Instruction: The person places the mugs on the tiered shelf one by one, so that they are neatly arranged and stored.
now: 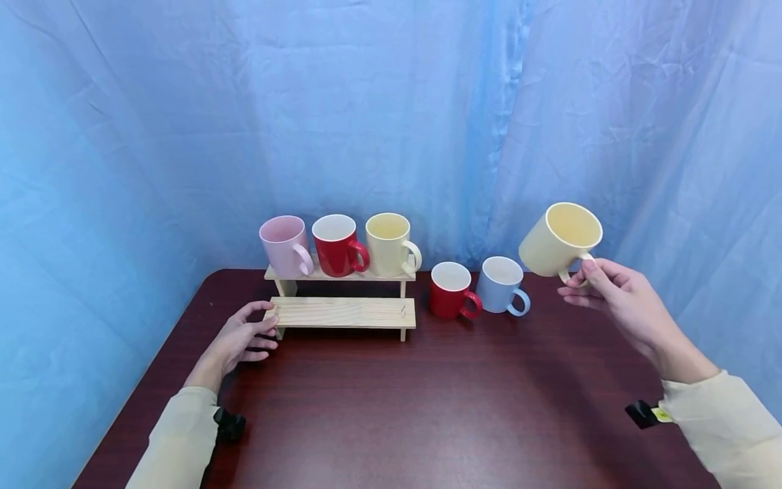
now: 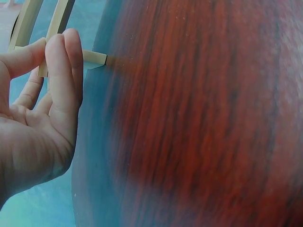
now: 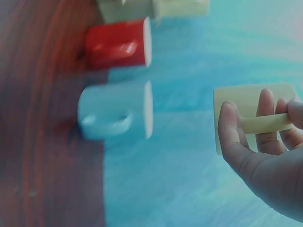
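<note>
My right grip point(image 1: 623, 299) pinches the yellow mug point(image 1: 540, 246) by its handle, fingers and thumb closed about it. I hold the mug raised, apart from the bench point(image 1: 427, 407), tilted with its base toward the left and its mouth facing up and toward me. My left grip point(image 1: 241, 336) pinches the left end of the lower step point(image 1: 348, 312), thumb and forefinger at its edges, the other fingers held out from it. That step is pale wood and stands on short legs.

Behind it the upper step point(image 1: 316, 273) carries three upright mugs in a row: the pink mug point(image 1: 282, 257) at the left, a red mug point(image 1: 332, 259) in the middle, a second yellow mug point(image 1: 385, 259) at the right, all handles toward the right. On the bench, right of the steps, another red mug point(image 1: 444, 300) and the blue mug point(image 1: 496, 292) stand upright side by side, nearest my raised one. A blue curtain point(image 1: 366, 122) hangs behind everything.
</note>
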{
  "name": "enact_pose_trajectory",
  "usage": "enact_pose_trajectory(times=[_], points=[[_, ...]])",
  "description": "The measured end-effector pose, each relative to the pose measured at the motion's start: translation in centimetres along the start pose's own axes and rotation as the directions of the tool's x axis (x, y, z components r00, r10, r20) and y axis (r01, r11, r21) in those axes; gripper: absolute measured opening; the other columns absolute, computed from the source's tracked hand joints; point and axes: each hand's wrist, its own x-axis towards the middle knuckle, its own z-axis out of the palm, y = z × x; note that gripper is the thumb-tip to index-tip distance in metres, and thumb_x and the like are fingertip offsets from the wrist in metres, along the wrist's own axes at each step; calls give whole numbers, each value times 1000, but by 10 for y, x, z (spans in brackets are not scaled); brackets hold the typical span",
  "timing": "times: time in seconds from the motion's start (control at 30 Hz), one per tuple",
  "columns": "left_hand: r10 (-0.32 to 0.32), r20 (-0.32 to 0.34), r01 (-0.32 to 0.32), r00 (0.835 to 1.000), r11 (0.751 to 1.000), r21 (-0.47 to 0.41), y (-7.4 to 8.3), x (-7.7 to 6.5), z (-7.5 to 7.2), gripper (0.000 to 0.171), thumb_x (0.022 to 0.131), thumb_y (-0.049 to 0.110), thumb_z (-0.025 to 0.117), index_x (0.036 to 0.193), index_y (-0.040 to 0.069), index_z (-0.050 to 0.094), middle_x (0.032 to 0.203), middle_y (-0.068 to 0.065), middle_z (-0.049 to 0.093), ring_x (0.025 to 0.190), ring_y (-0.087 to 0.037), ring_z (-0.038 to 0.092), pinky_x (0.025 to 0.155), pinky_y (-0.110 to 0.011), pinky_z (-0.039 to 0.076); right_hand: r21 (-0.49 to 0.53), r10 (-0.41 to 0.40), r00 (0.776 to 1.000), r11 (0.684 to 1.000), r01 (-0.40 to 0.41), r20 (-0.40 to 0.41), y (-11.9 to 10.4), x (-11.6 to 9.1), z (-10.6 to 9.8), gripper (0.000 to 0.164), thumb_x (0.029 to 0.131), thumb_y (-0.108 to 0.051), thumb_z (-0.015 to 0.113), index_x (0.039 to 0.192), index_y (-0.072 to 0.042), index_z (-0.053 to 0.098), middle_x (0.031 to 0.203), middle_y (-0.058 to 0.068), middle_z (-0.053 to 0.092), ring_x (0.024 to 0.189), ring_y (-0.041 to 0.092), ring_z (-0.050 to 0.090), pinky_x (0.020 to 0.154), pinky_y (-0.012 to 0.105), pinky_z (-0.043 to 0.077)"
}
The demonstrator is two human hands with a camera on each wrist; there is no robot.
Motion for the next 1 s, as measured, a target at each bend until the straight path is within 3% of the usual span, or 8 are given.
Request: enact_pose_trajectory(times=[0.17, 0.47, 0.7, 1.0], points=[[7, 1, -7, 1000, 1000, -4, -3, -2, 0, 62, 98, 38, 69, 148, 22, 38, 103, -11, 65, 79, -21, 72, 67, -38, 61, -37, -54, 996, 998, 57, 75, -20, 6, 31, 29, 108, -11, 48, 107, 17, 55, 98, 15, 68, 97, 26, 73, 86, 37, 57], [12, -6, -12, 1000, 1000, -7, -5, -3, 0, 62, 98, 36, 69, 149, 20, 38, 103, -11, 65, 78, -22, 72, 66, -38, 61, -166, 5, 986, 986, 24, 169, -39, 18, 94, 29, 108, -20, 51, 109, 8, 60, 100, 16, 68, 95, 26, 73, 87, 32, 58], [8, 3, -8, 1000, 999, -43, -6, -1, -5, 63, 97, 37, 70, 150, 21, 38, 105, -11, 65, 80, -22, 73, 69, -38, 61, -100, 7, 968, 995, 19, 251, -37, 39, 148, 27, 108, -21, 54, 106, 6, 59, 99, 21, 66, 95, 35, 71, 87, 42, 58], [15, 39, -13, 999, 999, -36, -7, -2, -9, 55, 105, 35, 57, 153, 23, 34, 108, -13, 62, 83, -25, 72, 70, -39, 61, 18, -11, 927, 1000, 5, 375, -22, 58, 219, 31, 107, -20, 55, 106, 10, 62, 97, 22, 67, 93, 36, 70, 85, 44, 59]])
